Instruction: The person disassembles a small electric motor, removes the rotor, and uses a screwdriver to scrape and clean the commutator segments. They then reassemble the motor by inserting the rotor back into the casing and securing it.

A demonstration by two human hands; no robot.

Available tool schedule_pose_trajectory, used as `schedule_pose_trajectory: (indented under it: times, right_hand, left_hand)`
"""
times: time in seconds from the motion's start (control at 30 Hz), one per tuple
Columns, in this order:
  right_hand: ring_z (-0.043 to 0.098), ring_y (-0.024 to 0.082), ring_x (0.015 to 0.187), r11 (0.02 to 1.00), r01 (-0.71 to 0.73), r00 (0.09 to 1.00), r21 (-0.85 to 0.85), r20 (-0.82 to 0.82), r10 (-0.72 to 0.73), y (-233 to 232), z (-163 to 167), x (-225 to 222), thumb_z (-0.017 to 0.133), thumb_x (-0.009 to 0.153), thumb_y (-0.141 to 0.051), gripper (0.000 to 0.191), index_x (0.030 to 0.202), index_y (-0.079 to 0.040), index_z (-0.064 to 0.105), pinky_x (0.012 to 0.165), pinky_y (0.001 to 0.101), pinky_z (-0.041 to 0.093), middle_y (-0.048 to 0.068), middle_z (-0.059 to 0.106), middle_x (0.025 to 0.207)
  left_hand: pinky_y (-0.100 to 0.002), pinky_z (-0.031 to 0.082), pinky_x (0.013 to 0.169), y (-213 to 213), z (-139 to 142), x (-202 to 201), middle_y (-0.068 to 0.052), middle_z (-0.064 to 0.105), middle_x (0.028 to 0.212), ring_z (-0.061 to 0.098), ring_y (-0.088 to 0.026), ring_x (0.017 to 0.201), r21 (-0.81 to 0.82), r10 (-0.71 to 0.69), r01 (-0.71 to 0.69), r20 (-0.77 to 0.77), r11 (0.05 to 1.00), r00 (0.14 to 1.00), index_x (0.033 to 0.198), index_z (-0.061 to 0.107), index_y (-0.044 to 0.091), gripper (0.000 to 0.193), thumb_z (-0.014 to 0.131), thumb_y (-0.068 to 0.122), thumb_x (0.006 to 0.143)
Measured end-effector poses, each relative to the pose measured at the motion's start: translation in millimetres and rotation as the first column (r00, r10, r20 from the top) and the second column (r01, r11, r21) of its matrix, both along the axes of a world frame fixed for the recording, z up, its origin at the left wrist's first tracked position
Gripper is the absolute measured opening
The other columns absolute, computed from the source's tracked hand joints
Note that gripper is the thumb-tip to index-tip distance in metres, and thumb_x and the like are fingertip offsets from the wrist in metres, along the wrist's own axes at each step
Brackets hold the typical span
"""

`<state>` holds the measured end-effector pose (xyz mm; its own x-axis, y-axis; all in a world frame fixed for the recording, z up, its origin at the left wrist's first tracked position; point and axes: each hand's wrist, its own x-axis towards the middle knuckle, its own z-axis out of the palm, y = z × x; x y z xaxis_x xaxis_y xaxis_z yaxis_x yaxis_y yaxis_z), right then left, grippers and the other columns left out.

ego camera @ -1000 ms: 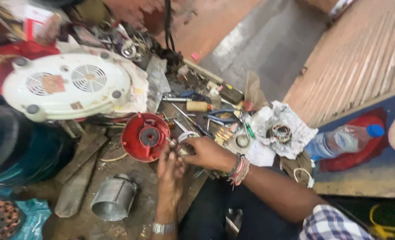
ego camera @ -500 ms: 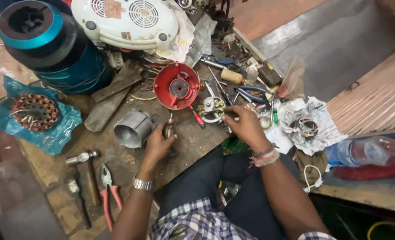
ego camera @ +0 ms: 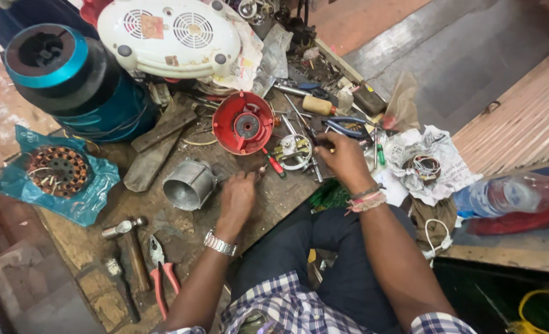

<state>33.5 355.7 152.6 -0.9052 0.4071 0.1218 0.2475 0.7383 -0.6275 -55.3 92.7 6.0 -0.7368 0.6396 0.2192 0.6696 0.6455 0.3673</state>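
On the cluttered worktop (ego camera: 182, 238) the red motor end cover (ego camera: 243, 124) looks rigid and fairly heavy, best lifted by its rim. Beside it the small metal bracket (ego camera: 294, 150) seems light and stiff. The right hand (ego camera: 344, 162) pinches a thin tool; the left hand (ego camera: 237, 196) closes on a screwdriver (ego camera: 268, 166)

Lighting: even, soft daylight, moderately bright; no single source discernible. Shadows: faint and diffuse, darkest beneath the counter (ego camera: 182, 238) edge and at the lower right corner. Glare: mild sheen on the white fan housing (ego camera: 169, 34) and the metal cylinder (ego camera: 190, 184). Focus: centre sharp; small parts near the right hand (ego camera: 345, 162) hard to resolve. Distortion: wide-angle bending at the frame edges, with straight lines bowed. Colours: saturated, reds and teals strong.
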Motion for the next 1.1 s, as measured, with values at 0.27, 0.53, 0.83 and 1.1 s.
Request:
schedule_pose_trajectory:
  times: [0.27,0.53,0.83,1.1]
  right_hand:
    - [0.075,0.028,0.093,0.999,-0.040,0.997,-0.021,-0.069,0.038,2,6,3,0.076,0.087,-0.016,0.030,0.115,-0.006,0.074,0.081,0.0381,0.058,0.015,0.077,0.104]
    - [0.075,0.029,0.095,0.991,0.084,0.996,-0.100,-0.018,-0.086,38,-1,-25,0.079,0.084,-0.018,0.037,0.119,-0.007,0.073,0.085,0.0385,0.057,0.015,0.075,0.105]
    - [0.056,0.040,0.121,0.911,-0.363,0.925,0.196,0.191,0.327,4,-46,-35,0.079,0.070,-0.010,0.069,0.135,-0.004,0.056,0.097,0.0477,0.047,0.019,0.057,0.137]
    - [0.059,0.037,0.120,0.883,-0.380,0.923,0.276,0.181,0.340,5,-68,-46,0.072,0.071,-0.003,0.063,0.133,-0.009,0.061,0.099,0.0469,0.048,0.015,0.062,0.132]
  left_hand:
    - [-0.050,0.050,0.092,3,47,-15,-0.029,0.056,0.118,0.058,-0.046,0.107,0.230,0.220,-0.271,0.226,0.935,0.949,0.144,0.049,0.003,0.073,0.082,0.016,0.080]
    - [-0.042,0.057,0.087,24,61,-39,-0.022,0.064,0.118,0.070,-0.036,0.098,0.419,0.210,-0.389,0.412,0.820,0.886,0.118,0.070,0.004,0.041,0.084,0.017,0.081]
    - [-0.043,0.057,0.092,75,54,-80,-0.026,0.057,0.139,0.068,-0.039,0.111,0.599,0.116,-0.221,0.209,0.770,0.971,0.107,0.074,0.002,0.029,0.086,0.015,0.083]
    - [-0.051,0.045,0.105,72,86,-58,-0.030,0.050,0.143,0.053,-0.049,0.126,0.369,0.118,-0.137,0.073,0.919,0.990,0.146,0.045,0.000,0.075,0.078,0.018,0.081]
